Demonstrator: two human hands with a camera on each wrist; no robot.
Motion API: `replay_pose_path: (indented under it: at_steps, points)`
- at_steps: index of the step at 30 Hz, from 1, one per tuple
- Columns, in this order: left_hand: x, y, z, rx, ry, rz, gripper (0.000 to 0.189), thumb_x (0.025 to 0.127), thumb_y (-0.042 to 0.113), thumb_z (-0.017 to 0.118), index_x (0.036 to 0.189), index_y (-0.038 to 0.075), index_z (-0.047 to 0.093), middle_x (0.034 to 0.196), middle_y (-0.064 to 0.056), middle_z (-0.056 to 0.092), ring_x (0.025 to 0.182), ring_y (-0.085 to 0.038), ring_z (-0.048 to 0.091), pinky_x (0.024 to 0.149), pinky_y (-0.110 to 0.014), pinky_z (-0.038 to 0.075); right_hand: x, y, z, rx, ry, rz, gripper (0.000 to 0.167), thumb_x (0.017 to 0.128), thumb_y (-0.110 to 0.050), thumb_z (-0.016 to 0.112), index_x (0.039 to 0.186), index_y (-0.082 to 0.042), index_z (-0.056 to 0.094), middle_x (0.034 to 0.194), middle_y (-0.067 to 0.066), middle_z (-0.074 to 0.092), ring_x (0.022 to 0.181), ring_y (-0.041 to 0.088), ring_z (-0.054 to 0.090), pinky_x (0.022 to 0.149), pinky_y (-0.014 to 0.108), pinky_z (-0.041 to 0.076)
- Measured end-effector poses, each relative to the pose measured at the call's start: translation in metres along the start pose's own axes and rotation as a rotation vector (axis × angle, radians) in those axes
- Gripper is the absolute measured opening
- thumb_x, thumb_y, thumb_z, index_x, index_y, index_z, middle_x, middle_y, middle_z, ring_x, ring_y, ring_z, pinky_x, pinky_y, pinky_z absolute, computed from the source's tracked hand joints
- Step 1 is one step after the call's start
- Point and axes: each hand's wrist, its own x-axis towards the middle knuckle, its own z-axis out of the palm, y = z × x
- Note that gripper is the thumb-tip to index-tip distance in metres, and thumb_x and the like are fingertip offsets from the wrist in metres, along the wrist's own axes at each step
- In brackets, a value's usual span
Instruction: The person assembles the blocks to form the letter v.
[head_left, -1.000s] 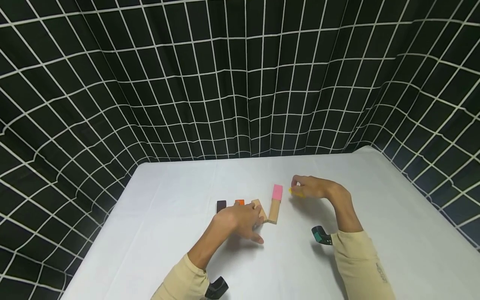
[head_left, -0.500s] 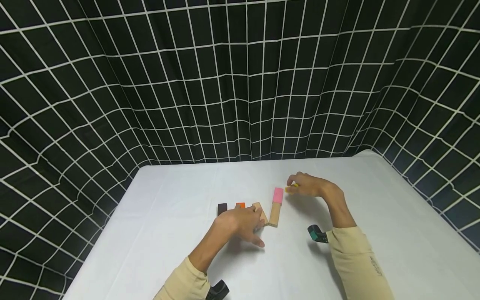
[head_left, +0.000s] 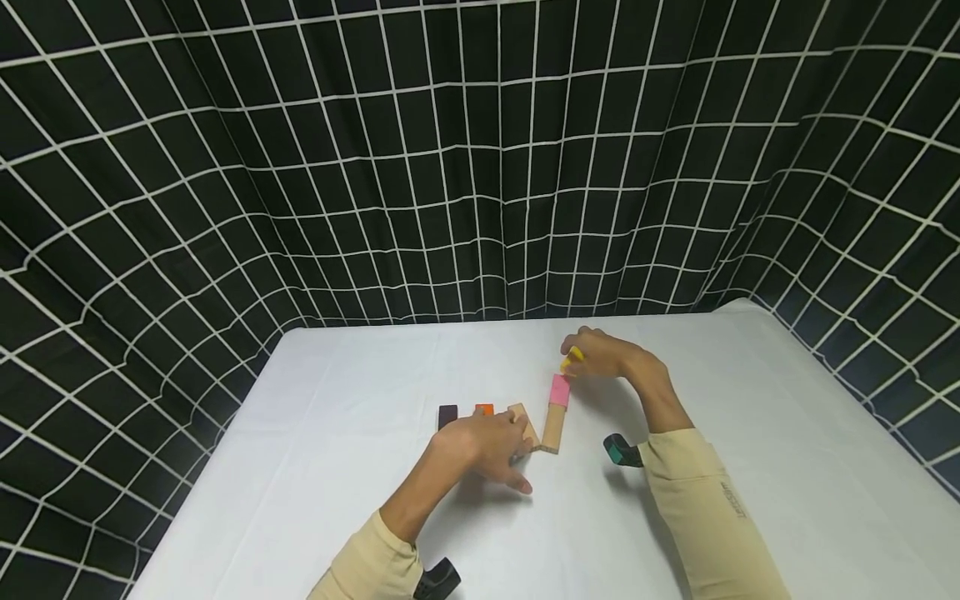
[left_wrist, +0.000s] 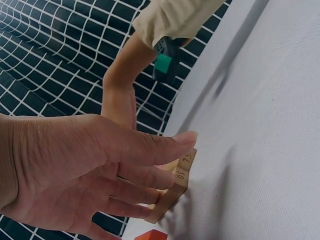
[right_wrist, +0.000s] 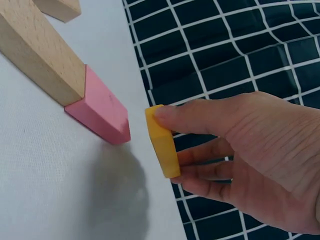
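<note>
My right hand [head_left: 600,354] pinches a yellow block [right_wrist: 162,142] between thumb and fingers, just beyond the far end of a pink block [right_wrist: 105,107]. That pink block lies end to end with a plain wooden block [head_left: 553,429]. A second wooden block [left_wrist: 172,197] leans at an angle beside it, their near ends meeting in a V. Over this second block my left hand [head_left: 480,446] rests with loosely extended fingers and the thumb held apart. Handwritten marks show on the wooden ends in the left wrist view.
An orange block [head_left: 484,409] lies partly hidden behind the left hand, with a black block [head_left: 447,417] farther left. A white cloth [head_left: 315,467] covers the table. Dark curtains with a white grid [head_left: 420,167] enclose its back and sides.
My right hand has moved left and away from me with the yellow block, from the right of the pink block to its far end. The left hand has stayed in place.
</note>
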Motion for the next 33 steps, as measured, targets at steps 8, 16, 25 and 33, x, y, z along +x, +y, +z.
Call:
replay_pose_path:
  at_steps: [8,16,25,33]
  points:
    - [0.0,0.001,-0.001,0.021,0.014,0.015,0.07,0.091,0.066,0.069,0.15,0.03,0.058,0.169,-0.001,0.04,0.15,-0.017,0.047,0.116,-0.044,0.048,0.016,0.004,0.003,-0.031,-0.001,-0.012,0.037,0.097,-0.018,0.071,0.13,-0.001,0.069,0.117,0.018,0.067,0.103,0.028,0.063,0.1,0.05,0.057]
    - [-0.001,0.0,0.0,0.022,0.013,0.013,0.068,0.09,0.066,0.07,0.147,0.03,0.061,0.166,0.0,0.043,0.145,-0.016,0.051,0.115,-0.044,0.048,0.023,0.009,0.013,0.016,-0.018,0.012,0.038,0.097,-0.02,0.072,0.131,-0.004,0.07,0.119,0.017,0.066,0.103,0.027,0.061,0.099,0.05,0.055]
    - [-0.002,-0.001,0.005,-0.025,-0.006,-0.009,0.07,0.09,0.066,0.071,0.149,0.032,0.058,0.17,0.001,0.037,0.153,-0.02,0.044,0.116,-0.045,0.049,0.014,0.009,0.017,0.026,0.017,-0.036,0.041,0.094,0.004,0.065,0.135,0.001,0.066,0.128,0.022,0.066,0.119,0.036,0.065,0.111,0.054,0.051]
    - [-0.001,0.0,0.0,-0.01,0.003,-0.008,0.069,0.091,0.065,0.07,0.15,0.033,0.058,0.171,0.001,0.036,0.154,-0.021,0.043,0.117,-0.046,0.049,0.007,0.009,0.011,-0.025,-0.002,-0.031,0.047,0.088,0.01,0.07,0.132,-0.004,0.069,0.126,0.02,0.068,0.12,0.037,0.067,0.108,0.052,0.055]
